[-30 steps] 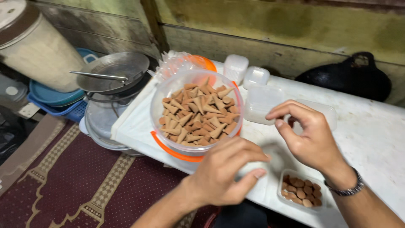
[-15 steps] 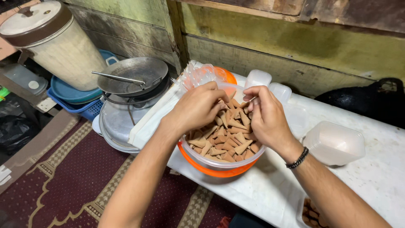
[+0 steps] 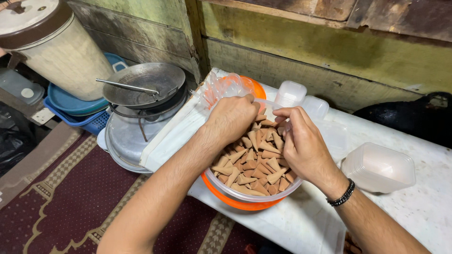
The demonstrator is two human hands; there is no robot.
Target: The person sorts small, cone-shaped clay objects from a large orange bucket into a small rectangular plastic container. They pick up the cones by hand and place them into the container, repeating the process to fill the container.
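While both forearms come in from the bottom edge, the 2 hands meet over a clear bowl [image 3: 245,195] full of brown cone pieces [image 3: 252,162], which sits in an orange basin [image 3: 235,201] near the front edge of the white table [image 3: 423,211]. Left hand [image 3: 230,117] is palm down, wrist bent, fingers curled into the far left part of the pile; knuckles up, fingertips hidden among the cones, so can't tell what it has hold of. Right hand [image 3: 303,143] is angled in from the right, back of hand up, thumb and forefinger pinched close together at the far rim of the bowl; whether a cone is in the pinch can't be told. Black bead bracelet [image 3: 343,195] on the right wrist. Crumpled clear plastic bag [image 3: 221,87] just behind the left hand. Stack of clear rectangular tubs [image 3: 379,167] to the right, apart from the bowl; 2 small lidded tubs [image 3: 292,93] behind it. Metal pan [image 3: 146,84] with handle on stacked trays at left, above a dark red carpet [image 3: 70,197].
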